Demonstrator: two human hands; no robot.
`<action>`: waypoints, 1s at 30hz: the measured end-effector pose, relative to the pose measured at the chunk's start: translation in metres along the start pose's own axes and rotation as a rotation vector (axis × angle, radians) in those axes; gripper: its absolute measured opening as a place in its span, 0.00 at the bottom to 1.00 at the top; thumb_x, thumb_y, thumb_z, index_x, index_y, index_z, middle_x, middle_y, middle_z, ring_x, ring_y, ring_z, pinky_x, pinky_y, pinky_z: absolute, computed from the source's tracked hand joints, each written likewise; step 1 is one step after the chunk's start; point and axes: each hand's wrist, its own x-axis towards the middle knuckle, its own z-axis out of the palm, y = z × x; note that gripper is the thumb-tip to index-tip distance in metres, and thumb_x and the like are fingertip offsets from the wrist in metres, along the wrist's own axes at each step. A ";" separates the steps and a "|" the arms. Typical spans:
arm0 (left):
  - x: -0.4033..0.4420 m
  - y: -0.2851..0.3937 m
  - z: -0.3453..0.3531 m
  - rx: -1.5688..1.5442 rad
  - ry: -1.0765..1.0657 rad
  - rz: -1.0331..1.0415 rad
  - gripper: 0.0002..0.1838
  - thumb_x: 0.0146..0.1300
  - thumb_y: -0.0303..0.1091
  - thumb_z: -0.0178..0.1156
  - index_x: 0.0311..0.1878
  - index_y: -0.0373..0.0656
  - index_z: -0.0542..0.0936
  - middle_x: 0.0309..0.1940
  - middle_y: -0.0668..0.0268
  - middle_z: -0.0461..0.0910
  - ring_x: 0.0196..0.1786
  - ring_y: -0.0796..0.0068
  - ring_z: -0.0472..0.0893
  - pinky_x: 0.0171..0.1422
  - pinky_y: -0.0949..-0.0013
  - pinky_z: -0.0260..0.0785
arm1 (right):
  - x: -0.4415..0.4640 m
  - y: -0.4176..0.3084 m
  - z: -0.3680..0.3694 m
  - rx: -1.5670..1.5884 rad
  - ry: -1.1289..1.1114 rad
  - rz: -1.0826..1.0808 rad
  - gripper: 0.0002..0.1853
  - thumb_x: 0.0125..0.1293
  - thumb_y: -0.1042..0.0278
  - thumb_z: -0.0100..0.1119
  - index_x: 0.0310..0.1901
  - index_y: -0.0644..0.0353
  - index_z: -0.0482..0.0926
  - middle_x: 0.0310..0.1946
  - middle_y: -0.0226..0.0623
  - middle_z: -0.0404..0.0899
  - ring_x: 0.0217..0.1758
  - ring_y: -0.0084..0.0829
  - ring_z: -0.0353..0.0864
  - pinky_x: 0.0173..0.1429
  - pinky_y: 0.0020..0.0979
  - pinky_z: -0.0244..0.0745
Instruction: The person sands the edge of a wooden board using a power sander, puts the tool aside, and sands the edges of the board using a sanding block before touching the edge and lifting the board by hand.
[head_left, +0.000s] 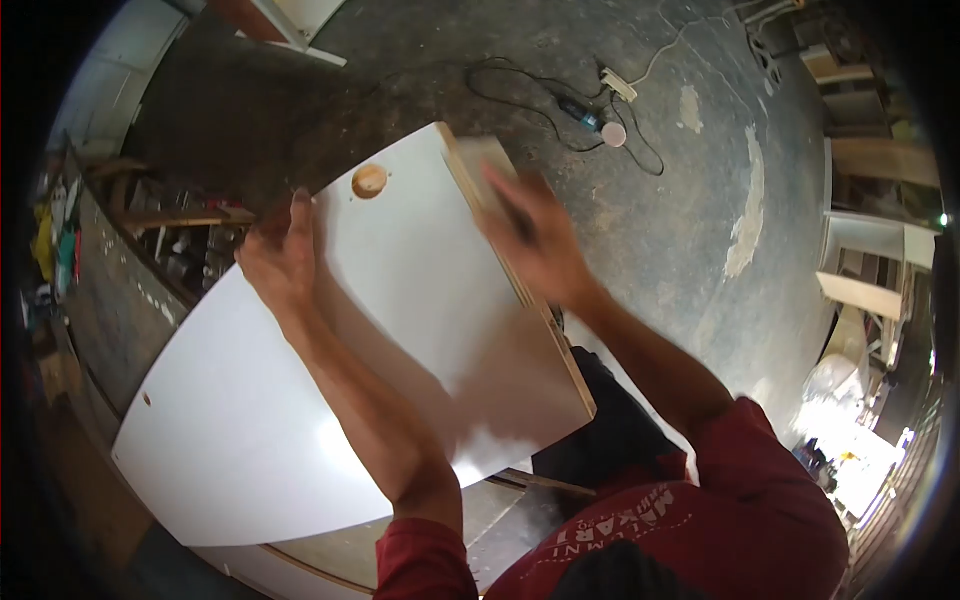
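A broad white, glossy board with one curved side (230, 400) lies before the person, its bulk toward eight o'clock. It looks stiff, slick and fairly heavy, best taken by opposite edges. At ten, the left hand (280, 258) is clamped over the curved rim; at one, the blurred right hand (540, 240) seems closed round a pale flat block (480, 158) on the straight edge. Beyond, a corded, round-headed power tool (583, 115) rests on scuffed grey concrete floor (670, 240).

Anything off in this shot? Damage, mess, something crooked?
Mainly the floor: pale, ragged patches right of the power tool, like worn or flaked surface. The tool's black cord lies in loose loops, possible trip hazard. The white panel's round recess looks deliberate, not damage.
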 end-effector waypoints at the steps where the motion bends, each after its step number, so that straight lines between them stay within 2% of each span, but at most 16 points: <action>1: -0.001 0.000 0.000 -0.015 -0.006 0.002 0.23 0.61 0.51 0.68 0.46 0.39 0.91 0.38 0.54 0.90 0.46 0.57 0.89 0.60 0.62 0.76 | -0.019 -0.008 -0.007 -0.002 0.012 -0.036 0.31 0.66 0.58 0.68 0.69 0.56 0.77 0.59 0.55 0.76 0.58 0.50 0.80 0.62 0.42 0.75; 4: 0.000 0.001 -0.001 -0.019 -0.008 0.030 0.21 0.62 0.49 0.68 0.45 0.39 0.91 0.37 0.53 0.90 0.44 0.57 0.88 0.58 0.60 0.75 | 0.009 -0.001 0.002 0.037 0.010 -0.022 0.30 0.65 0.57 0.68 0.69 0.54 0.77 0.55 0.54 0.79 0.59 0.50 0.80 0.62 0.41 0.76; 5: -0.001 0.002 0.001 -0.035 0.019 0.025 0.21 0.62 0.49 0.68 0.45 0.39 0.91 0.38 0.53 0.90 0.44 0.57 0.88 0.57 0.60 0.75 | 0.052 0.010 0.022 0.044 0.035 -0.016 0.30 0.66 0.54 0.67 0.69 0.53 0.78 0.52 0.53 0.81 0.59 0.47 0.81 0.62 0.39 0.76; 7: -0.003 0.000 0.003 -0.040 0.037 0.033 0.21 0.62 0.49 0.68 0.45 0.40 0.91 0.39 0.52 0.90 0.43 0.56 0.87 0.56 0.59 0.75 | 0.133 0.007 0.042 0.074 -0.015 0.102 0.31 0.68 0.50 0.63 0.71 0.51 0.76 0.54 0.49 0.83 0.60 0.44 0.81 0.61 0.39 0.76; 8: -0.002 -0.002 0.003 -0.018 0.035 0.045 0.21 0.62 0.50 0.67 0.45 0.41 0.91 0.38 0.51 0.90 0.43 0.54 0.87 0.56 0.59 0.75 | 0.131 0.006 0.039 0.082 -0.007 0.109 0.31 0.68 0.50 0.63 0.71 0.51 0.76 0.54 0.49 0.83 0.60 0.44 0.81 0.61 0.39 0.76; 10: 0.000 -0.005 0.003 -0.004 0.033 0.053 0.21 0.63 0.52 0.67 0.45 0.42 0.91 0.38 0.50 0.90 0.43 0.53 0.87 0.56 0.59 0.75 | 0.128 0.006 0.029 0.632 -0.146 0.212 0.32 0.71 0.47 0.60 0.73 0.51 0.74 0.62 0.45 0.81 0.63 0.38 0.80 0.64 0.38 0.74; 11: 0.001 -0.005 0.003 -0.011 0.026 0.055 0.23 0.63 0.53 0.66 0.45 0.41 0.91 0.38 0.50 0.89 0.44 0.52 0.87 0.57 0.59 0.75 | 0.104 0.010 0.024 0.804 -0.146 0.271 0.34 0.72 0.47 0.59 0.76 0.52 0.70 0.66 0.38 0.79 0.65 0.31 0.78 0.68 0.34 0.72; 14: 0.003 -0.010 0.002 -0.012 0.019 0.043 0.25 0.63 0.56 0.64 0.45 0.41 0.90 0.38 0.50 0.89 0.46 0.51 0.87 0.58 0.58 0.74 | 0.030 0.021 0.007 0.914 -0.115 0.247 0.35 0.73 0.48 0.58 0.77 0.52 0.68 0.67 0.38 0.76 0.64 0.28 0.76 0.69 0.32 0.70; 17: 0.004 -0.015 0.004 -0.012 -0.007 0.011 0.26 0.63 0.57 0.64 0.46 0.40 0.90 0.40 0.48 0.89 0.49 0.52 0.86 0.60 0.58 0.73 | 0.054 0.030 0.018 0.914 -0.151 0.226 0.35 0.73 0.48 0.58 0.78 0.52 0.67 0.67 0.37 0.76 0.64 0.29 0.76 0.70 0.32 0.70; 19: 0.007 -0.016 0.004 -0.019 -0.030 -0.015 0.27 0.62 0.57 0.65 0.46 0.39 0.90 0.41 0.48 0.89 0.51 0.52 0.86 0.61 0.59 0.73 | 0.105 0.020 0.028 1.035 -0.232 0.387 0.35 0.74 0.48 0.58 0.77 0.55 0.68 0.68 0.39 0.75 0.66 0.29 0.75 0.71 0.32 0.68; 21: 0.009 -0.017 0.004 -0.012 -0.034 0.039 0.30 0.65 0.55 0.65 0.52 0.33 0.87 0.48 0.51 0.89 0.55 0.59 0.84 0.67 0.61 0.69 | 0.097 0.007 0.021 1.014 -0.194 0.439 0.36 0.73 0.47 0.58 0.77 0.55 0.67 0.68 0.39 0.75 0.66 0.29 0.74 0.71 0.32 0.67; 23: 0.007 -0.020 0.008 -0.103 -0.021 0.049 0.31 0.65 0.56 0.65 0.54 0.32 0.86 0.50 0.48 0.88 0.57 0.58 0.84 0.68 0.61 0.68 | 0.069 0.007 0.017 0.987 -0.169 0.494 0.36 0.73 0.47 0.59 0.77 0.56 0.67 0.68 0.39 0.75 0.66 0.29 0.74 0.72 0.31 0.67; 24: 0.006 -0.021 0.010 -0.199 0.006 0.065 0.33 0.64 0.56 0.66 0.55 0.31 0.85 0.52 0.46 0.87 0.59 0.58 0.83 0.70 0.61 0.67 | 0.035 0.007 0.005 0.908 -0.155 0.406 0.36 0.73 0.47 0.58 0.78 0.56 0.67 0.68 0.41 0.74 0.67 0.30 0.73 0.73 0.32 0.65; 25: 0.008 -0.018 0.007 -0.126 0.009 0.041 0.36 0.62 0.59 0.66 0.54 0.30 0.86 0.52 0.47 0.87 0.58 0.56 0.84 0.69 0.61 0.68 | -0.001 0.008 -0.009 0.827 -0.142 0.325 0.37 0.73 0.47 0.58 0.78 0.55 0.66 0.68 0.42 0.74 0.68 0.31 0.73 0.74 0.33 0.64; 26: 0.010 -0.019 0.006 -0.049 0.003 0.020 0.38 0.60 0.61 0.65 0.53 0.29 0.86 0.51 0.48 0.88 0.57 0.54 0.84 0.68 0.60 0.69 | -0.039 0.011 -0.023 0.799 -0.172 0.345 0.37 0.73 0.48 0.57 0.78 0.56 0.66 0.69 0.43 0.74 0.69 0.32 0.72 0.75 0.34 0.62; 30: 0.020 -0.028 0.011 -0.099 -0.004 0.072 0.37 0.60 0.60 0.64 0.56 0.31 0.86 0.55 0.48 0.86 0.62 0.54 0.82 0.71 0.62 0.67 | -0.197 0.024 -0.068 0.773 -0.214 0.529 0.36 0.73 0.50 0.55 0.79 0.56 0.64 0.70 0.45 0.73 0.72 0.36 0.69 0.77 0.37 0.58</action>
